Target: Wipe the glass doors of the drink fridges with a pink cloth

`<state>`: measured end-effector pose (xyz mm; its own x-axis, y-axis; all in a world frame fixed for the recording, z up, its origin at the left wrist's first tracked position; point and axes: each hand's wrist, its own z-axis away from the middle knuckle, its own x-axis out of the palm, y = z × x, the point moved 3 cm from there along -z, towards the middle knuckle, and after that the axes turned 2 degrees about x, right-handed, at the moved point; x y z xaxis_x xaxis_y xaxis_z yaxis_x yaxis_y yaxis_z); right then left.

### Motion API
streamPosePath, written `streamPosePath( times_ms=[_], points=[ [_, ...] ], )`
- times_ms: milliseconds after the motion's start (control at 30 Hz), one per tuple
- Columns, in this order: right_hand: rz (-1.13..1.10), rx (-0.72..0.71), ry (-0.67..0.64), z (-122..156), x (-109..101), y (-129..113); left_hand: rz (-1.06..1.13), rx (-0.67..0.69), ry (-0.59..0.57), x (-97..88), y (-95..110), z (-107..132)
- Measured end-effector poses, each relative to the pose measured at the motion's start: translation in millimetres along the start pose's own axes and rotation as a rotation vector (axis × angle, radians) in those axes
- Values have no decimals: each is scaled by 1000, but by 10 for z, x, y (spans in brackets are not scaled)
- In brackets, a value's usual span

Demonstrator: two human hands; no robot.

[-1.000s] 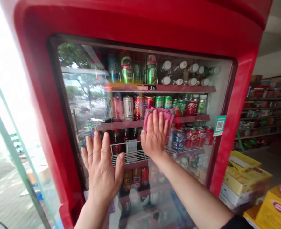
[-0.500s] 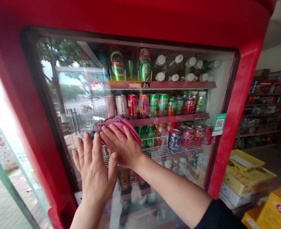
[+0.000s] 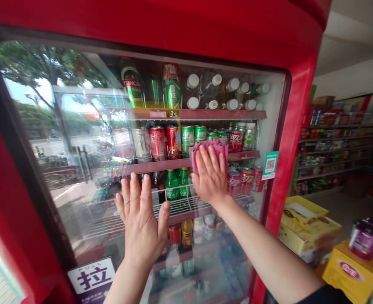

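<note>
First, the left hand [image 3: 141, 219] rests open against the glass door [image 3: 88, 219] of the red drinks cooler, fingers spread, holding nothing. The right hand [image 3: 209, 175], also flat with fingers spread, presses a pink cloth [image 3: 210, 145] to the same pane, just beside the left hand. The hand hides most of the cloth, leaving only its upper edge and left side visible. Both forearms are cut off by the bottom edge of the view, and a black sleeve [image 3: 322, 295] shows at the right forearm. The pane offers open room above both hands and between the right hand and the red door frame [image 3: 295, 126]. Street and tree reflections obscure the left half of the glass, so some contents there are hard to make out. Behind the glass, the top shelf shows ten white bottle caps [image 3: 232, 95]. The middle shelf shows at least eight drink cans [image 3: 188, 141], and the wire rack below shows two green bottles [image 3: 178, 185]. A PULL sign [image 3: 91, 278] sits at the lower left, and a QR-code sticker [image 3: 270, 165] sits on the right of the pane. Farther right are yellow cartons [image 3: 305, 223], then shop shelving [image 3: 332, 147].
</note>
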<state>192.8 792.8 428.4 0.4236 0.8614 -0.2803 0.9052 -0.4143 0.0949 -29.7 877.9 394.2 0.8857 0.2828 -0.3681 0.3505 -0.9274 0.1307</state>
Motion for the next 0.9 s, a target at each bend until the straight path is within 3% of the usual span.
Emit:
streamPosePath(
  times_ms=[67,167,233,300,400,567,900],
  points=[
    [9,137,47,-39,-54,99,5,6,13,-23,26,0],
    [-16,251,91,-132,-54,-76,-8,12,21,-65,40,-13],
    [-49,150,63,-209,-13,-342,-21,11,23,-70,57,-38],
    [-81,-49,14,-270,25,-583,-27,6,39,-48,92,-74],
    [-103,-256,-17,-309,27,-655,-24,9,53,38,177,-129],
    [-87,-351,-52,-328,-64,-189,-19,39,31,211,355,-171],
    [75,-119,-32,-678,-385,1053,14,36,42,414,670,-234]
  ],
)
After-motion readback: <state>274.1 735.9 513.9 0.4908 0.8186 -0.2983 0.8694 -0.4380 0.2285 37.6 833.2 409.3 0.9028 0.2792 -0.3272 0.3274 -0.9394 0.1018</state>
